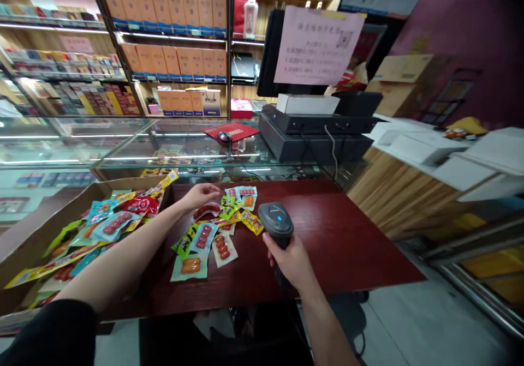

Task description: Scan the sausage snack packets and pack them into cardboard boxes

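Note:
My right hand (291, 259) is wrapped round the handle of a dark barcode scanner (276, 219), whose blue light shows on top. At the upper left of a loose pile of small snack packs, my left hand (202, 196) hovers with its fingers curled together; whether they hold anything is too small to tell. Just below it lies a pack with a curved brown sausage (207, 211). Blue packs (203, 238), a yellow pack (251, 222), and green packs (185, 241) are spread on the dark red table (319, 235).
An open cardboard box (96, 189) full of snack packs stands at the left, under my left forearm. Behind the table are a glass counter (172, 142), a red mouse pad (241, 131), and a monitor (268, 55) with paper taped on it.

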The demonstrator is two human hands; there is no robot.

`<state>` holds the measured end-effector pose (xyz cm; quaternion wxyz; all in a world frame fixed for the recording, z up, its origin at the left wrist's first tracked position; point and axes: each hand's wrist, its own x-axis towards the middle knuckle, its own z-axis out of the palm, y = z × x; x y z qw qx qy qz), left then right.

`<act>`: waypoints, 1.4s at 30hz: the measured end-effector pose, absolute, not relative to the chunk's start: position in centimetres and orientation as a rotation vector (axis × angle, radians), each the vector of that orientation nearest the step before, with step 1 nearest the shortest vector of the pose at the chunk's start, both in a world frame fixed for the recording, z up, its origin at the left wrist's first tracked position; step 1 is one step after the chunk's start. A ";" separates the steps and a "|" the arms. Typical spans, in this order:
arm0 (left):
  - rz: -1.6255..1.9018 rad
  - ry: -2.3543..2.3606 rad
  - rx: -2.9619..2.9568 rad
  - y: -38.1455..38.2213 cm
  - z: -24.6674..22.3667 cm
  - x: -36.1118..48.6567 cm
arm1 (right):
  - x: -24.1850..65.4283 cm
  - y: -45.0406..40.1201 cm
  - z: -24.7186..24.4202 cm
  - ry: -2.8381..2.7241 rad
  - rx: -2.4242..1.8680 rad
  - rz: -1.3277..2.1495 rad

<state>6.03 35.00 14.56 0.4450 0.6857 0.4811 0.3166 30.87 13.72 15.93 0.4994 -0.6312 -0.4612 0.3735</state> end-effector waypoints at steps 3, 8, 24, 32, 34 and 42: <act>0.694 1.320 1.926 35.1 14.2 5.1 | 30.7 13.7 15.7 -1.103 -1.522 0.894; 0.243 1.379 2.327 34.3 14.9 4.5 | 30.2 13.8 15.3 -1.136 -1.492 0.898; 0.524 1.548 2.158 34.5 15.4 4.1 | 29.1 13.9 15.0 -1.181 -1.471 0.895; 0.961 0.979 1.336 33.8 16.4 5.9 | 26.8 15.2 17.5 -1.299 -1.373 0.852; 0.958 0.922 1.303 33.6 16.5 6.1 | 25.9 15.8 18.3 -1.316 -1.364 0.833; 1.027 0.948 1.242 33.7 17.0 6.0 | 23.3 17.6 19.3 -1.338 -1.318 0.864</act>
